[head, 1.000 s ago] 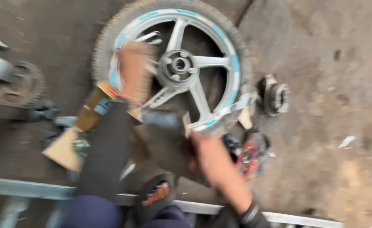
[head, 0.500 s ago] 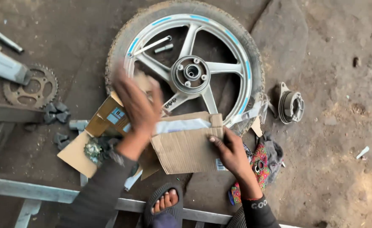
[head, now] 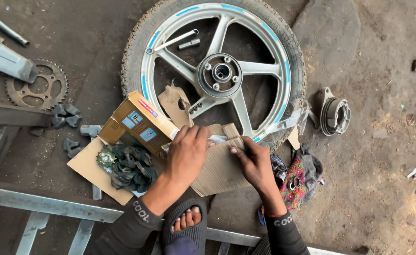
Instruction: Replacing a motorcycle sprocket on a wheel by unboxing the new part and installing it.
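Observation:
My left hand (head: 186, 153) lies over the top of a brown cardboard box (head: 220, 167) on the ground, fingers curled at its opening where something white shows. My right hand (head: 255, 163) grips the same box at its right flap. An orange and brown carton (head: 137, 122) sits just left of my left hand. Behind both lies a motorcycle wheel (head: 217, 71) with a silver alloy rim, blue stripe and tyre, flat on the ground.
A greasy chain and small sprocket (head: 125, 164) rest on a cardboard sheet. A large sprocket (head: 38, 89) and metal part lie at left. A brake drum piece (head: 334, 114) and a colourful rag (head: 297, 182) are at right. A metal frame (head: 42, 203) and my sandalled foot (head: 185, 222) are below.
My left hand came down from the wheel's rim onto the cardboard box. My right hand stays on the box's right side. The camera view has steadied.

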